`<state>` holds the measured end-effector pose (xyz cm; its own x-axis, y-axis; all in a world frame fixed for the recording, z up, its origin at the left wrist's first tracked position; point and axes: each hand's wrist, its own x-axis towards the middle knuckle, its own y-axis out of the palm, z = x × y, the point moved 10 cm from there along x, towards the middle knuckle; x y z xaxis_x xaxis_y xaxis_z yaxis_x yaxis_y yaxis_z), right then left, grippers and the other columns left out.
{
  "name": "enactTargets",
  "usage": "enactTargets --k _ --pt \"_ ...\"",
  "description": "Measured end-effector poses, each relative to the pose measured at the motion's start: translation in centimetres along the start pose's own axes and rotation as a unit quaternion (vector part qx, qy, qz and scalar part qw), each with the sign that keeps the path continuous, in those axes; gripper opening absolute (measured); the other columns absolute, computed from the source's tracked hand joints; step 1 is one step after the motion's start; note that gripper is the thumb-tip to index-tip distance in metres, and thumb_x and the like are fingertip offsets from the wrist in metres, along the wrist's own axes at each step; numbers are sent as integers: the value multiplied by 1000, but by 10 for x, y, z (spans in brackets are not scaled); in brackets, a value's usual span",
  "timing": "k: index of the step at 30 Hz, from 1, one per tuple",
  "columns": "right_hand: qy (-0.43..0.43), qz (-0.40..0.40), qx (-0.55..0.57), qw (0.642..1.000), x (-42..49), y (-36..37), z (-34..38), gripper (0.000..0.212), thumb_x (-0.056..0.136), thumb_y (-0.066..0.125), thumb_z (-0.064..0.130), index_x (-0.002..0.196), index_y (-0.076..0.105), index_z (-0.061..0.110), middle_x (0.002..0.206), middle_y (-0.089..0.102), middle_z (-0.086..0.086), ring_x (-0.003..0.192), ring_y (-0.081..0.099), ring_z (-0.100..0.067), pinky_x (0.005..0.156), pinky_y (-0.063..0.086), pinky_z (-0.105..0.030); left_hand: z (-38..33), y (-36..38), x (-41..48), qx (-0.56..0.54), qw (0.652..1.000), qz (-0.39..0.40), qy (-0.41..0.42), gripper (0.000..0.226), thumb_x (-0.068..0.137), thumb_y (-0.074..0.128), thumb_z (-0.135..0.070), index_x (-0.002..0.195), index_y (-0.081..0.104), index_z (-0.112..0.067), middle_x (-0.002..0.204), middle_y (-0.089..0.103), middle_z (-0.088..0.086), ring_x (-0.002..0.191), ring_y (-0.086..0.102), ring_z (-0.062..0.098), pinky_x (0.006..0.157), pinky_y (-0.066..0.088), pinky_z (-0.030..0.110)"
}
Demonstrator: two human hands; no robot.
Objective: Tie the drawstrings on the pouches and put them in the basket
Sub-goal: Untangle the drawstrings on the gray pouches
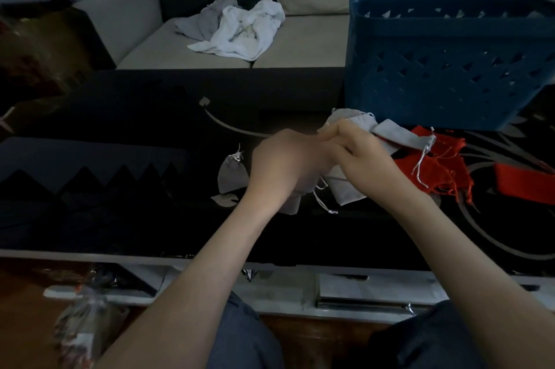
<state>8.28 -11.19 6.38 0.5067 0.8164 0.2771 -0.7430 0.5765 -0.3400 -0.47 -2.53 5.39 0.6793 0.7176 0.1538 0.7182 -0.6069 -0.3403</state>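
A dim room: a dark table with pale swirl markings fills the middle of the view, and a light sofa runs behind it at 12 o'clock, with crumpled white and grey cloths on its seat. The blue basket stands on the table at 2 o'clock, its latticed wall facing the person.

Both hands meet at the centre. The left hand shows its back, fingers curled down over a grey pouch whose lower corner sticks out below the wrist; a white drawstring loops out loose at 5 o'clock from that hand. The right hand has its fingertips bunched tight against the left knuckles; what they pinch is too small to tell.

A second grey pouch, its neck drawn closed, lies at 9 o'clock of the hands. More grey pouches lie at 1 o'clock, just before the basket, one overlapping the red pouches heaped at 3 o'clock.
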Motion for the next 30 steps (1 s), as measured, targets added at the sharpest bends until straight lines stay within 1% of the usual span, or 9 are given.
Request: enactTargets --k 4,8,11,15,21,23,25,27,30 --pt "19 -19 12 1000 -2 -4 -2 20 95 50 0 85 57 16 66 63 -2 64 62 -16 67 56 -28 2 3 -1 -17 1000 7 -8 13 93 58 -23 92 70 -18 76 66 -7 71 61 2 70 50 22" --pt "28 -28 -13 999 0 -6 -1 11 94 52 3 87 58 10 68 64 -3 64 62 -13 64 55 -22 3 3 0 -34 999 14 -17 12 93 59 -24 89 70 -22 70 64 -10 65 58 -3 65 46 18" --pt "24 -32 -45 998 1 -7 -2 9 95 49 1 90 56 4 67 62 -3 61 60 -10 62 51 -19 5 4 -2 -58 998 8 -26 12 92 60 -21 87 71 -21 62 62 -13 61 58 -4 62 44 16" --pt "12 -44 -106 993 1 -8 -2 14 95 45 0 86 54 7 66 59 1 58 55 -2 59 47 -15 9 9 -2 -84 995 26 -50 14 92 59 -16 85 70 -20 62 64 -12 58 57 -5 59 44 14" --pt "-8 -64 -138 988 0 -14 3 17 94 44 -1 85 50 11 66 54 5 61 50 0 66 45 -29 10 26 -4 -112 986 96 -82 16 92 61 -18 80 70 -19 71 66 -1 58 55 0 60 44 17" --pt "-2 -70 -117 991 -1 -14 5 13 95 47 2 86 51 11 68 56 2 61 50 -2 66 45 -30 10 24 -3 -117 986 87 -82 16 92 61 -18 80 71 -19 74 68 0 63 59 2 62 46 17" --pt "22 -69 -81 994 -1 -14 2 4 93 57 14 93 54 12 71 60 -2 63 53 -5 63 46 -27 11 19 -2 -119 987 69 -79 16 92 59 -15 83 71 -16 77 69 0 72 63 7 66 48 21" --pt "56 -59 -76 994 0 -11 -4 20 86 67 26 97 56 14 72 62 -1 64 56 -6 61 47 -22 11 15 -2 -131 987 49 -77 14 92 59 -13 84 71 -16 78 70 1 76 65 10 67 49 24" --pt "83 -32 -90 992 1 -4 -11 16 80 73 29 84 59 21 65 61 6 60 57 0 64 48 -23 10 13 -2 -158 984 30 -71 13 91 60 -13 85 71 -17 82 71 2 81 67 11 70 50 23"
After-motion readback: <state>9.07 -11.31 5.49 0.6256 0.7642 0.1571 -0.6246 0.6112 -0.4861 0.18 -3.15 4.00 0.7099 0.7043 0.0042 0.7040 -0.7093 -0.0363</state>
